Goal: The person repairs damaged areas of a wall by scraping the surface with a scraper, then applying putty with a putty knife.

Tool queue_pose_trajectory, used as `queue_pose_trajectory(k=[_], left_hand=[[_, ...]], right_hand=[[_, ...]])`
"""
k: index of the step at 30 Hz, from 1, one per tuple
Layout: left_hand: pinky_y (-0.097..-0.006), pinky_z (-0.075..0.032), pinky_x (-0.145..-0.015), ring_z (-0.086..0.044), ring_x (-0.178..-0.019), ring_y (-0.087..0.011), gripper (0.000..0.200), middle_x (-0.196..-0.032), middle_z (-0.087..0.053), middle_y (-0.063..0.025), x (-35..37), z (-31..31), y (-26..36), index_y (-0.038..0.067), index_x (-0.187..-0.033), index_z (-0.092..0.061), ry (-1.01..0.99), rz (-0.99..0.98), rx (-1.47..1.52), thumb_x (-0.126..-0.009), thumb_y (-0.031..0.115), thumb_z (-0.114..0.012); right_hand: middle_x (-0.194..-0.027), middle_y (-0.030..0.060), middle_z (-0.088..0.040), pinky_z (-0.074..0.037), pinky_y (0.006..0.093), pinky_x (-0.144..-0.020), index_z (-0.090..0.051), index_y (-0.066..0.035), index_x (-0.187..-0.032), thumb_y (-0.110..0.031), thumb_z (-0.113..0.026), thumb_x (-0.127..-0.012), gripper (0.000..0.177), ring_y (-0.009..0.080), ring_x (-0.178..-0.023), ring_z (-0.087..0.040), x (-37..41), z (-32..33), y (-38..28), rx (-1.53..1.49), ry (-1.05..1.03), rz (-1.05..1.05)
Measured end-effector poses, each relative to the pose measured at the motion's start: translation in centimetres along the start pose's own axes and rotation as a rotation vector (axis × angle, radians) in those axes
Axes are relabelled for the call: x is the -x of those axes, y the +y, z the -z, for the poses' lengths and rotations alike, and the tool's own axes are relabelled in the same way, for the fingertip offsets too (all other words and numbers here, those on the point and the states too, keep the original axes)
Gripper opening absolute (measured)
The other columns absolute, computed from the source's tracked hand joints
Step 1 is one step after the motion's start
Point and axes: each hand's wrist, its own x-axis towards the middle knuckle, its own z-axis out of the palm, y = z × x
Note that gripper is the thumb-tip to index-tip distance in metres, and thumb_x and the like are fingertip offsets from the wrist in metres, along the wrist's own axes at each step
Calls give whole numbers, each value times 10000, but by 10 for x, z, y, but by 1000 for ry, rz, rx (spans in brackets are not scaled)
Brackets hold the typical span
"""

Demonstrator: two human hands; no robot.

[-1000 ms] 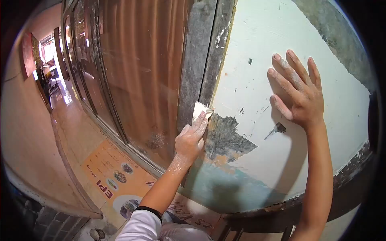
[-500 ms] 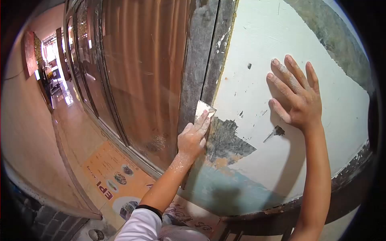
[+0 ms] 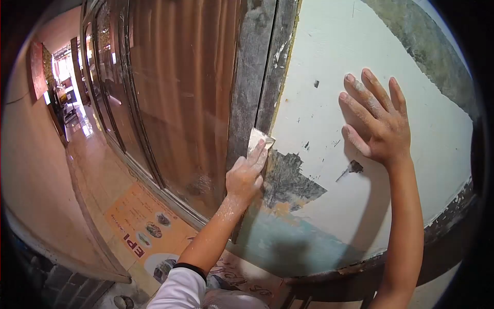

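Note:
My left hand is closed on a scraper, a flat, pale metal blade. Two fingers lie along the blade, which presses at the seam between the dark wooden frame and the white painted wall panel. White dust coats this hand and its forearm. My right hand rests spread against the panel, holding nothing, its fingertips dusty too. Between the hands, a bare grey patch shows where paint is gone, with light blue paint below it.
A glass pane with a brown curtain behind it stands left of the frame. An orange printed banner lies on the floor. A narrow passage runs off at far left, beside another wall. Rough grey surface shows at upper right.
The scene has shifted very slightly left in view. My left hand stays at the seam with the scraper, and my right hand stays flat on the panel.

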Motion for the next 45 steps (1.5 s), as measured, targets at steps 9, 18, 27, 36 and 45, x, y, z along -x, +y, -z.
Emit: queue_pose_trajectory(k=[9, 18, 27, 36, 45], left_hand=[[-337, -565, -687, -594, -733, -248, 656, -1553, -550, 41, -9, 1, -1, 143, -1349, -685, 23, -22, -12, -708, 2, -666], [-335, -569, -753, -623, -747, -265, 661, -1521, -581, -43, -16, 8, 5, 71, -1327, -695, -6, -22, -9, -682, -49, -611], [-339, -571, -752, -632, -738, -264, 676, -1511, -584, -80, -20, 11, 8, 64, -1341, -691, -23, 1, -17, -682, -62, -612], [-341, -572, -770, -635, -756, -265, 646, -1528, -571, -67, -34, 9, 4, 64, -1336, -690, 1, -33, 0, -704, -35, -596], [-340, -568, -755, -644, -765, -270, 646, -1530, -569, -66, -43, 17, 11, 71, -1341, -692, 1, -31, 4, -708, -26, -602]], right_hand=[[-1578, -100, -508, -155, 480, -1321, -653, -341, -1361, -394, -743, -814, 557, 167, -1515, -383, 0, 3, 1, -18, -1, 3], [-1570, -108, -515, -159, 470, -1323, -655, -344, -1351, -392, -766, -799, 565, 151, -1515, -382, -1, 2, 0, -13, 7, 5], [-1557, -41, -548, -163, 486, -1304, -680, -304, -1363, -365, -708, -821, 547, 232, -1511, -411, 1, 0, 1, -9, -13, 11], [-1566, -107, -522, -150, 476, -1323, -660, -343, -1348, -407, -756, -806, 554, 153, -1514, -382, 1, -3, 1, -14, 11, 6], [-1579, -99, -510, -144, 476, -1321, -658, -329, -1354, -379, -767, -796, 570, 165, -1514, -387, 0, 2, 2, -39, -1, 1]])
